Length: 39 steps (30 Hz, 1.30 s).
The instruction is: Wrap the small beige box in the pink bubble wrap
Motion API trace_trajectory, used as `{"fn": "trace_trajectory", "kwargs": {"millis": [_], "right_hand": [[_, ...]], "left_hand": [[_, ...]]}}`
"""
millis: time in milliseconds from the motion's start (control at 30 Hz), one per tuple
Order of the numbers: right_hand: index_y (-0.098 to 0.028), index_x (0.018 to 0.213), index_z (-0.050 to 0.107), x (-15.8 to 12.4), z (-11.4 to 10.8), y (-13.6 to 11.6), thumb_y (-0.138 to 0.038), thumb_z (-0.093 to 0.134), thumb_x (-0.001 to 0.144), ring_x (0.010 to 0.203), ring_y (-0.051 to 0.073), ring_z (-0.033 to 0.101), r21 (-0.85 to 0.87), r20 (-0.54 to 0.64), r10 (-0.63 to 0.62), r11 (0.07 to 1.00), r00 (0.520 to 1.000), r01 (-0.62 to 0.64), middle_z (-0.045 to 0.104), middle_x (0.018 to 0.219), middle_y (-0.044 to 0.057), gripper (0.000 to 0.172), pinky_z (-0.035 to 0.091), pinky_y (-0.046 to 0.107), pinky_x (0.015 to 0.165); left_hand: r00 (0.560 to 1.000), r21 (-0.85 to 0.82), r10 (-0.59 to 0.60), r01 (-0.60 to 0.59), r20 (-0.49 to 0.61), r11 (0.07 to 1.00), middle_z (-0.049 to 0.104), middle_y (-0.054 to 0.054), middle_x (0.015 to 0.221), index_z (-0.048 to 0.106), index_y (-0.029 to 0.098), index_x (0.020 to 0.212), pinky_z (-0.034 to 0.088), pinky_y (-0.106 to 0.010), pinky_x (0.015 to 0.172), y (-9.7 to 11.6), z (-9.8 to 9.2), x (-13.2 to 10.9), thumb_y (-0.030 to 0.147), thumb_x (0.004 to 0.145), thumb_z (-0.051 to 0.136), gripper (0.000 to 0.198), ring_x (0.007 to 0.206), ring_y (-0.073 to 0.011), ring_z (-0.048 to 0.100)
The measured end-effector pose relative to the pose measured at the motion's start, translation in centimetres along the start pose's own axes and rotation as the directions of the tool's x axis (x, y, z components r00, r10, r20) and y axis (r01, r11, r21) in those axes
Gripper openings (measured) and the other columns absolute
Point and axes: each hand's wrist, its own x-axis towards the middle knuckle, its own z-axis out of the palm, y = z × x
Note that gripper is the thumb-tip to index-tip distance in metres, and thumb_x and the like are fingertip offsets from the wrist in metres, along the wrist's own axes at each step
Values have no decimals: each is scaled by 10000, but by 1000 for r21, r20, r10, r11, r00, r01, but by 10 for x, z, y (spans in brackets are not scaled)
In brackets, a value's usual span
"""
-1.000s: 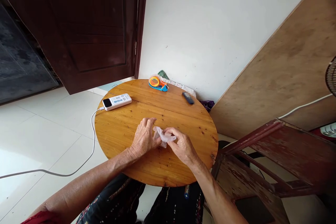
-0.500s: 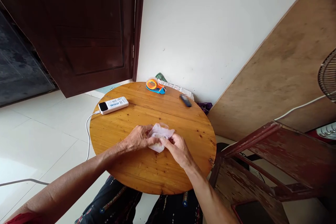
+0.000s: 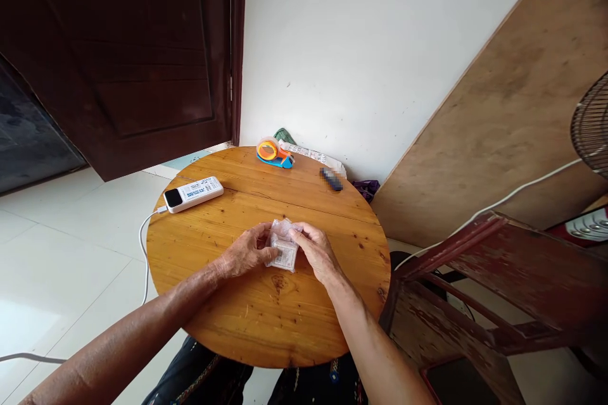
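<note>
A small clear plastic wrapper (image 3: 285, 228) surrounds a flat, pale packet with a printed label (image 3: 285, 257), held over the middle of the round wooden table (image 3: 247, 323). My left hand (image 3: 247, 252) grips its left side, with the thumb over the label's edge and the fingers behind. At the upper right corner, my right hand (image 3: 316, 250) pinches the plastic between thumb and fingers. What exactly lies inside the plastic I cannot make out.
An orange and blue tape dispenser (image 3: 274, 153) stands at the table's far edge. A white power bank (image 3: 194, 193) with a cable (image 3: 144, 247) lies on the left. A dark, blurred-out object (image 3: 331, 179) lies far right. A worn wooden chair (image 3: 498, 285) stands to the right.
The plastic-wrapped packet has turned so its printed label now faces up. Both hands still hold it, and my right hand has shifted up along its edge. The view has tilted slightly.
</note>
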Motion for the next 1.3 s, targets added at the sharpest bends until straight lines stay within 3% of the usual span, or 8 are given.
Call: {"fn": "trace_trajectory", "kwargs": {"millis": [167,400,500,633,833,1100,1300], "right_hand": [[-180,835,712,-2,4,3,-410,679,741,716,172,578,43,-93,-41,998,995,46,689,772,10,251,446,276,685],[-179,855,727,-2,5,-8,-384,673,738,657,159,562,-40,-51,-12,999,999,10,685,731,2,242,431,270,639],[-180,802,716,-1,7,-12,-368,647,747,688,166,588,-33,-89,-57,998,994,55,702,757,14,208,450,275,673],[-191,796,701,-6,9,-17,-380,608,795,744,184,631,-89,-54,-129,988,990,124,721,802,27,210,474,282,708],[-198,729,641,-14,10,-17,-378,562,815,716,160,585,-194,-41,-177,967,983,166,656,747,8,214,451,262,693],[-188,737,638,1,16,-21,-436,627,771,595,121,466,-163,-20,-27,986,999,23,542,635,-34,251,363,238,572],[-197,614,550,4,17,-20,-422,586,801,561,109,414,-155,-57,-95,984,994,85,448,571,-51,295,326,237,545]], "left_hand": [[996,9,19,-18,-93,1000,647,-86,1110,455,160,1344,489,-325,831,-15,-5,6,298,701,757,723,980,-215,614],[998,-119,24,-31,-56,992,614,-87,1123,294,182,1491,477,-300,772,-20,-10,14,279,669,797,969,935,-187,598],[997,-104,32,-39,-70,994,600,-56,1039,308,177,1487,471,-284,726,-21,-11,15,287,685,790,942,853,-155,579],[996,-70,50,-55,-68,996,589,-35,992,307,187,1489,457,-269,678,-24,-12,16,318,715,766,909,796,-139,569],[989,60,77,-70,-125,996,621,-22,936,312,148,1487,429,-259,665,-24,-11,12,304,755,711,848,746,-125,548],[989,133,50,-31,-137,991,639,-24,932,382,136,1450,438,-267,705,-17,-13,8,306,788,648,733,775,-135,551],[982,195,85,-51,-171,980,597,-1,846,483,133,1384,417,-245,658,-23,-14,11,325,791,648,644,730,-123,522]]}}
